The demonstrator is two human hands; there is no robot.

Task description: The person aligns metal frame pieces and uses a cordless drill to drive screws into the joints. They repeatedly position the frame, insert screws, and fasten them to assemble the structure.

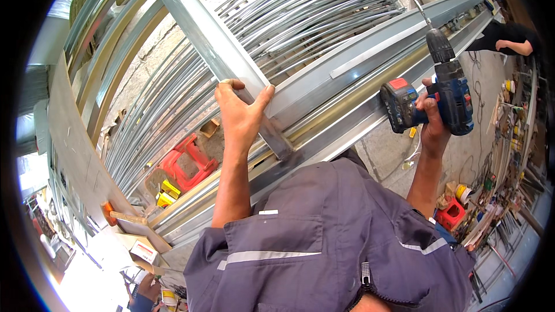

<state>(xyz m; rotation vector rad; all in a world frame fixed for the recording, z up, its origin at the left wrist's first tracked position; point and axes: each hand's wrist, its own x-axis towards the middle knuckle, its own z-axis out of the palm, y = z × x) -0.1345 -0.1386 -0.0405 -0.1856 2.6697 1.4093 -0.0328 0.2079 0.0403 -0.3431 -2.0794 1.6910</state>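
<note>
My left hand grips the edges of a grey metal channel, thumb on one side and fingers on the other. The channel slants from the far left down to a long metal beam, and its near end lies across the rails in front of my body. On the right, my right hand is wrapped round the handle of a blue and black cordless drill. The drill is raised over the rails, its long bit pointing away from me and slightly left, apart from the metal.
Many thin metal strips lie behind the beam. A red plastic stool and yellow boxes are below at left, near a hammer. Another person's arm shows at far right. Cables cross the floor.
</note>
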